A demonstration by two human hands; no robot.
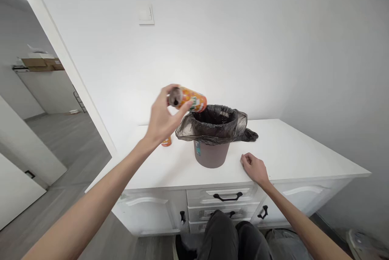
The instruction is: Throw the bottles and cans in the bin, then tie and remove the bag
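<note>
My left hand [164,116] is closed around an orange drink can [194,99], tipped nearly onto its side with its opened top facing left. It is held in the air beside the rim of a trash bin [212,155], up and to the left of the opening. A dark plastic bag [212,132] lines this brown bin and is folded out over its edge. Behind my left wrist, another orange can [166,141] stands on the white cabinet top, mostly hidden. My right hand [254,167] rests on the cabinet top to the right of the bin, fingers curled in, with nothing visible in them.
The white cabinet [291,150] has drawers and doors with black handles [227,197] below its top. A wall with a light switch [146,15] rises behind it. On the left is a doorway, with cardboard boxes [42,64] beyond. My knees are against the cabinet front.
</note>
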